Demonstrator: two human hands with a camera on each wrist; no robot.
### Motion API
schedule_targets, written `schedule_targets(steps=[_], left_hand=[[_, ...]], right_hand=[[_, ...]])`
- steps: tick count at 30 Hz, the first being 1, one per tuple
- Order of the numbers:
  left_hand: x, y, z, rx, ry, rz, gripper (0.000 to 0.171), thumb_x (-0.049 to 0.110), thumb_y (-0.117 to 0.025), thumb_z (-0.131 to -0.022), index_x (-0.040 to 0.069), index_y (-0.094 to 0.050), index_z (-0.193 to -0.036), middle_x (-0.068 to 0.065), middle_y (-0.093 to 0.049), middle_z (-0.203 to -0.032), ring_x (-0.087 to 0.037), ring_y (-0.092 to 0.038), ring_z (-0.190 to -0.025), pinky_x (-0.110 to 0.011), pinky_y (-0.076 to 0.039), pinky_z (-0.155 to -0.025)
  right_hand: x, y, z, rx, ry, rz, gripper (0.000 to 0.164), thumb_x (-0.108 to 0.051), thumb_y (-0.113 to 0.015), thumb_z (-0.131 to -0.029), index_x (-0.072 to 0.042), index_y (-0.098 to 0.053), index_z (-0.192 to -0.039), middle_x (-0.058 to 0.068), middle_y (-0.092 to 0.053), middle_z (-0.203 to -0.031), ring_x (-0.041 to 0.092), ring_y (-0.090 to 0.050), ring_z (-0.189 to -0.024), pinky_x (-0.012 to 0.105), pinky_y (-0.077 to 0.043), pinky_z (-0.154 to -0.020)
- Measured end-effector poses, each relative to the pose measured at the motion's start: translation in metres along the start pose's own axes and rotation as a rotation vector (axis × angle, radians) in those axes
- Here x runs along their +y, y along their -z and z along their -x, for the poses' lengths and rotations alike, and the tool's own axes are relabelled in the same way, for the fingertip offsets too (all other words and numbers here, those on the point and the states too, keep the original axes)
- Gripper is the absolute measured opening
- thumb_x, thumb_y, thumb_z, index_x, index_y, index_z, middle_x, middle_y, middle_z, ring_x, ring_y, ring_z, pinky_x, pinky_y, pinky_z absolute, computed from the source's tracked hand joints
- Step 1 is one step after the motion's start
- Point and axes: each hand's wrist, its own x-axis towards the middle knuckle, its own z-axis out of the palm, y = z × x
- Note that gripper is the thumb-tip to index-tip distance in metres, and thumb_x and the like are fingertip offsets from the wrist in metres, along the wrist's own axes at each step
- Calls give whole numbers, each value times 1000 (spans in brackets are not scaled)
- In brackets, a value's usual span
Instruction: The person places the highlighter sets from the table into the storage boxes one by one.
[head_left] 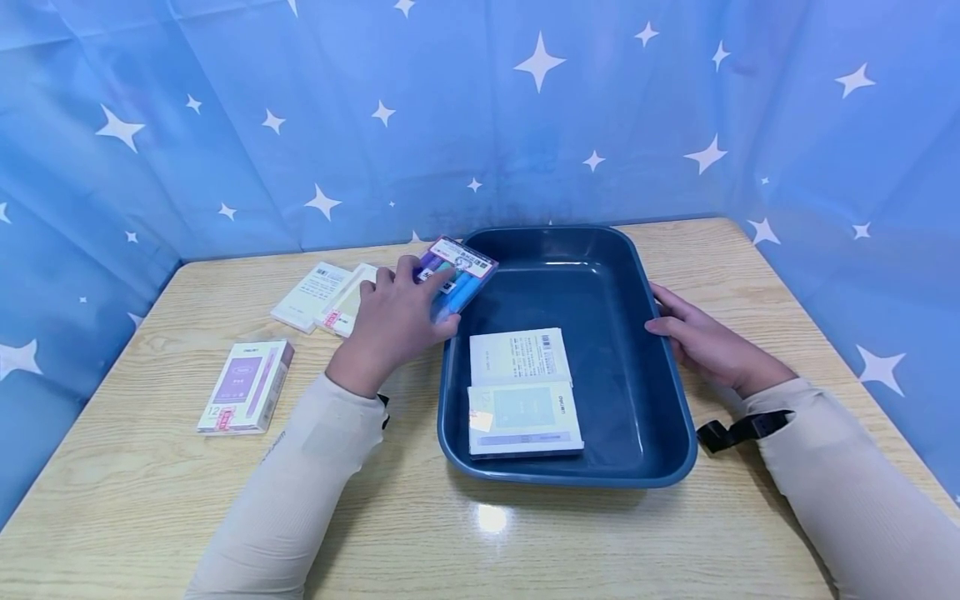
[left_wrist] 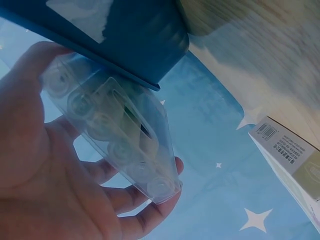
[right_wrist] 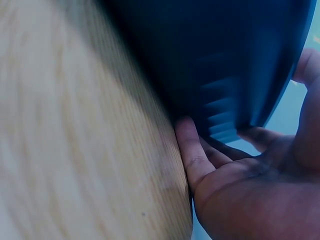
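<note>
One clear case [head_left: 468, 290] of purple, teal and blue pens is held in the person's left grip [head_left: 397, 321], thumb on the near side and fingers spread across to the other edge. It is tilted, beside the far left corner of a dark blue tray [head_left: 607, 333]; whether it touches the rim I cannot tell. A white label with a barcode covers part of its top, and the left wrist view shows the rounded ends of the pens through the plastic.

The right grip [head_left: 705, 346] clasps the right side of the tray, thumb over the rim and fingers against the outer wall.

Inside the tray, towards the near left, lie two pale boxes: a white one with printed text and a barcode [head_left: 517, 356] on the far side, and just nearer, a box with a light green panel and a purple stripe [head_left: 525, 417].

Left of the tray on the wood-grained bench [head_left: 150, 508] lies a white box with a purple panel [head_left: 243, 387] and a red sticker. Farther back, two pale packs lie side by side: a white printed pack [head_left: 311, 297], and a yellowish pack [head_left: 347, 307] partly hidden by the left grip. Behind the bench hangs a blue curtain [head_left: 450, 133] with white stars.
</note>
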Motion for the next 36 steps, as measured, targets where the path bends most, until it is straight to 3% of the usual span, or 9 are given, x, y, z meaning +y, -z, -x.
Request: schedule_targets(steps=[9, 15, 19, 21, 26, 29, 33, 36], left_hand=[[0, -2, -1, -16, -6, 19, 66, 53, -57, -94, 34, -39, -154, -19, -32, -155, -45, -39, -130, -63, -38, -103], [3, -7, -1, -21, 4, 35, 65, 54, -54, -94, 35, -37, -154, -18, -31, -156, -44, -39, -131, -63, -39, -104], [6, -9, -1, -7, -2, 15, 66, 57, -55, -94, 36, -39, -154, -18, -33, -155, -43, -41, -130, -61, -40, -104], [7, -9, -1, -1, -7, 11, 68, 61, -56, -93, 35, -39, -153, -19, -34, -154, -44, -42, -129, -61, -41, -103], [8, -7, -2, 3, -19, -1, 76, 69, -57, -89, 34, -39, -154, -21, -37, -152, -44, -45, -127, -60, -43, -102], [8, -6, -4, 1, -23, -21, 76, 67, -59, -89, 32, -39, -154, -20, -37, -153, -44, -45, -128, -59, -43, -103], [8, -5, -6, 1, -39, -73, 75, 63, -57, -92, 29, -36, -155, -19, -36, -154, -44, -45, -129, -59, -43, -104], [8, -5, -8, 6, -65, -106, 74, 62, -55, -93, 28, -35, -156, -19, -36, -153, -44, -46, -127, -60, -43, -104]], right_hand=[[1, -1, -1, 3, 6, 3, 68, -28, -41, -108, -29, 0, -162, 0, -43, -135, 12, -48, -62, 22, -47, -72], [3, -2, 0, 2, 7, 8, 69, -28, -42, -107, -28, 0, -162, 5, -42, -138, 12, -45, -61, 22, -46, -70], [3, -2, 1, -14, 8, 2, 70, -28, -42, -107, -27, 2, -162, 16, -24, -159, 4, -55, -82, 19, -48, -82], [2, -1, 2, -15, 3, 3, 71, -28, -42, -107, -28, 2, -162, 19, -18, -162, 4, -55, -84, 19, -47, -82], [1, 0, 4, -2, -5, 6, 70, -29, -43, -107, -29, 1, -162, 18, -21, -160, 3, -53, -82, 19, -47, -80], [0, -1, 4, -17, 4, -3, 71, -29, -43, -107, -29, 2, -162, 18, -14, -165, -4, -53, -103, 16, -47, -86], [0, -2, 3, -29, 14, -21, 71, -29, -43, -107, -29, 2, -162, 19, -12, -166, -4, -51, -115, 15, -48, -90], [0, -1, 2, -21, 14, -26, 70, -28, -43, -107, -29, 1, -162, 18, -18, -163, 0, -54, -112, 17, -49, -88]])
